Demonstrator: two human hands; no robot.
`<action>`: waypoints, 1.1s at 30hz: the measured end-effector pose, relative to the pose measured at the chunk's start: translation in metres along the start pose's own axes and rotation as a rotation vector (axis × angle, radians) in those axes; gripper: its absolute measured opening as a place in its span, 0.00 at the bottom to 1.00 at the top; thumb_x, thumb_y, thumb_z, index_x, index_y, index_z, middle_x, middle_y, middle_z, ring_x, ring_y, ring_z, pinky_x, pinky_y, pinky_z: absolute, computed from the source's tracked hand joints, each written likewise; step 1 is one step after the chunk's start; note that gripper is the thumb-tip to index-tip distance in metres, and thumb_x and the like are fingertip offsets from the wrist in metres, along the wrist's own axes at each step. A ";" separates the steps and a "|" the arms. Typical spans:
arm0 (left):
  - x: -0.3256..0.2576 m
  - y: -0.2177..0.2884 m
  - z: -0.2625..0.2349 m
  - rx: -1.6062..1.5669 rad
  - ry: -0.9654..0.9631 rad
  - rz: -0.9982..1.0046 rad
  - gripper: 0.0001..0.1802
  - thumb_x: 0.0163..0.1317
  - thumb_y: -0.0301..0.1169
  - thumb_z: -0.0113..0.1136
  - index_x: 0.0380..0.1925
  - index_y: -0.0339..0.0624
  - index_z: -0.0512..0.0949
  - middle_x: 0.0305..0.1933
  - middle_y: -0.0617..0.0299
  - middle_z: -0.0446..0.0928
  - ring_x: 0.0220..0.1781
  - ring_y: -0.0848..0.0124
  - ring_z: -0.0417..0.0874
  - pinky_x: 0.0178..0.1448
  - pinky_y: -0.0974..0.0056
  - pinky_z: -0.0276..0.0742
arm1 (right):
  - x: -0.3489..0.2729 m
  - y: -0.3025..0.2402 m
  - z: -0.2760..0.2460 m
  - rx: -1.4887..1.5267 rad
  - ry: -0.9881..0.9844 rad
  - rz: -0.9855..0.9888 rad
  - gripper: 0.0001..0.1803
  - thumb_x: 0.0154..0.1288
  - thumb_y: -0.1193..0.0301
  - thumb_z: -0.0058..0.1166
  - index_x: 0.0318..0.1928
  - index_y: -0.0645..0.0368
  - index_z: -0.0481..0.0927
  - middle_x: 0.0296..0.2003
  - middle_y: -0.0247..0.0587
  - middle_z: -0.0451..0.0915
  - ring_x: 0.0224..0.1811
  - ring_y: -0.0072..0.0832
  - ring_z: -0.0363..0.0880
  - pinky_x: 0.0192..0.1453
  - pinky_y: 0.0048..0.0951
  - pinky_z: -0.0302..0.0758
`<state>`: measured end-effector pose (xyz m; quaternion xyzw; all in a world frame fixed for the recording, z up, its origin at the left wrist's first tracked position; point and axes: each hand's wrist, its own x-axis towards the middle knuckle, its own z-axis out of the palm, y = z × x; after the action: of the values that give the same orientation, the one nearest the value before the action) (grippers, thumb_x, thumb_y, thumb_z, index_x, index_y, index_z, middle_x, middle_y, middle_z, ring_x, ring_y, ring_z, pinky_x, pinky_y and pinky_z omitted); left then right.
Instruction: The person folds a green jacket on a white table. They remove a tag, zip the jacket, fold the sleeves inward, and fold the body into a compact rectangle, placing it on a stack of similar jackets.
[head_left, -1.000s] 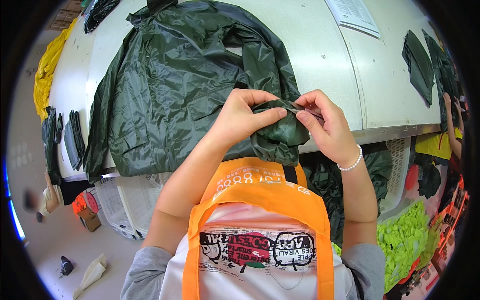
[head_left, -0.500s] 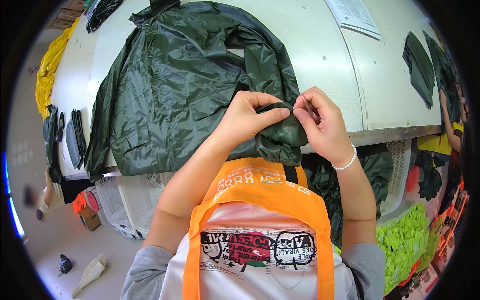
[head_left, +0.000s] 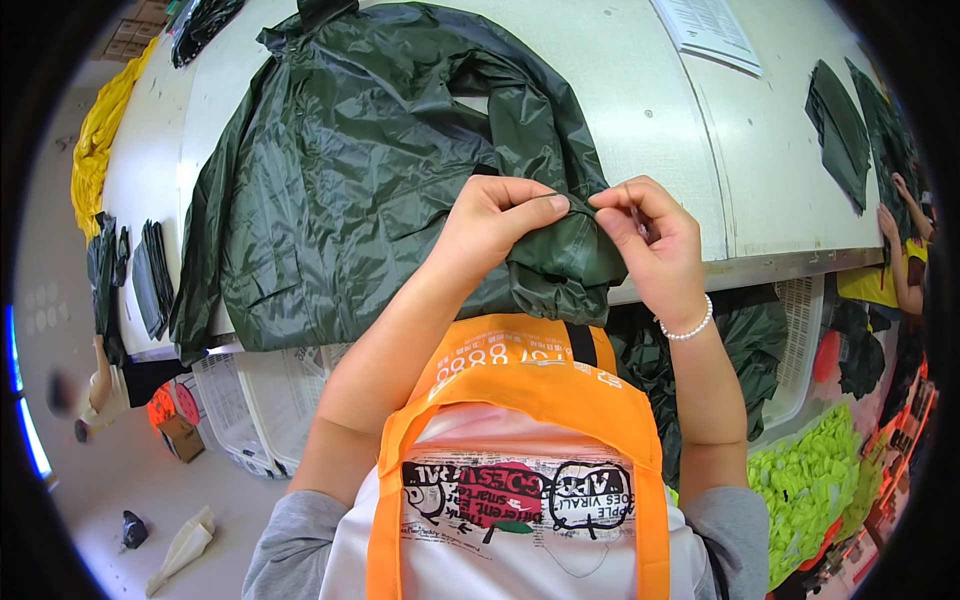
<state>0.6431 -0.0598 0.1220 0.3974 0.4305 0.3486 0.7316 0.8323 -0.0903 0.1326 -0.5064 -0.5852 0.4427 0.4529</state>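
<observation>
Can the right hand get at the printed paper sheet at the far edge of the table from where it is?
Probably not without letting go: the right hand pinches the green jacket, and the paper sheet lies far across the table.

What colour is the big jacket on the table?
Dark green jacket, shiny all over; the head view shows it.

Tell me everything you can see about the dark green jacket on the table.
The dark green jacket looks like thin, glossy, crinkled rain fabric. It lies spread on the white table, a sleeve trailing left. Its near part is bunched at the table edge, where the left hand and right hand pinch it between fingertips.
</observation>
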 end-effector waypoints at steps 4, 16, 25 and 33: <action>-0.001 0.000 0.001 0.118 0.011 0.032 0.08 0.57 0.26 0.61 0.31 0.31 0.82 0.30 0.60 0.82 0.30 0.78 0.81 0.37 0.75 0.76 | 0.002 -0.006 0.002 -0.128 -0.051 -0.105 0.05 0.58 0.82 0.56 0.33 0.63 0.74 0.26 0.31 0.71 0.24 0.13 0.63 0.28 0.16 0.62; 0.000 0.001 -0.001 -0.131 -0.030 -0.002 0.08 0.57 0.27 0.59 0.30 0.32 0.81 0.28 0.59 0.82 0.27 0.77 0.81 0.35 0.73 0.77 | 0.002 0.020 -0.005 0.546 -0.015 0.191 0.09 0.70 0.68 0.47 0.41 0.60 0.73 0.23 0.23 0.64 0.23 0.11 0.56 0.28 0.14 0.58; -0.005 0.005 0.007 0.100 -0.002 0.012 0.07 0.54 0.25 0.63 0.31 0.31 0.82 0.30 0.60 0.82 0.29 0.78 0.81 0.37 0.74 0.77 | 0.006 0.003 -0.004 -0.042 -0.087 -0.039 0.04 0.60 0.78 0.57 0.32 0.61 0.74 0.24 0.28 0.70 0.24 0.13 0.61 0.28 0.16 0.61; -0.005 0.007 0.004 0.028 0.033 -0.021 0.09 0.53 0.23 0.65 0.34 0.30 0.81 0.30 0.58 0.82 0.29 0.76 0.82 0.37 0.73 0.79 | -0.007 -0.011 -0.012 -0.048 0.088 -0.132 0.06 0.65 0.74 0.52 0.39 0.63 0.71 0.33 0.37 0.71 0.28 0.21 0.67 0.33 0.21 0.68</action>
<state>0.6433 -0.0619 0.1311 0.3973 0.4517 0.3413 0.7222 0.8425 -0.0976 0.1449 -0.4965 -0.6072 0.3749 0.4942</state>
